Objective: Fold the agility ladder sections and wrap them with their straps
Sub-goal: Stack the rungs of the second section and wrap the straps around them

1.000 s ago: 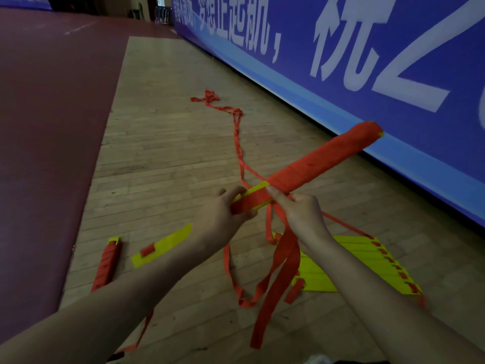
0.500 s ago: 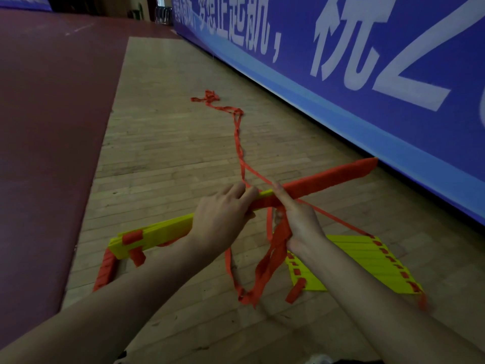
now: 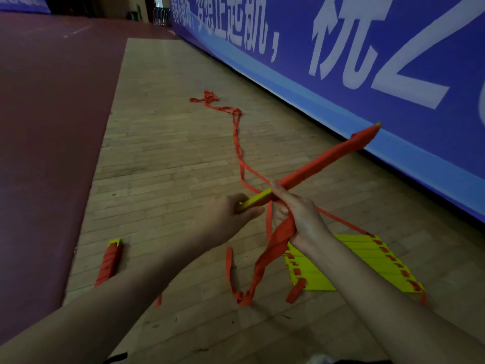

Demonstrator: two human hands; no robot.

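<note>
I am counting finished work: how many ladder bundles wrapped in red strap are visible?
2. The held bundle: left hand grips its bare yellow end, right hand holds the red strap. The floor bundle lies at left.

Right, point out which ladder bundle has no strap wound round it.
The flat yellow stack on the floor at right; the held bundle and the small bundle at left are wrapped in red.

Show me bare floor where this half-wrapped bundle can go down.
Bare wood lies between the dark red flooring and the trailing strap, beyond the finished bundle. Crowded nearer you: loose strap ends and the yellow rung stack.
</note>
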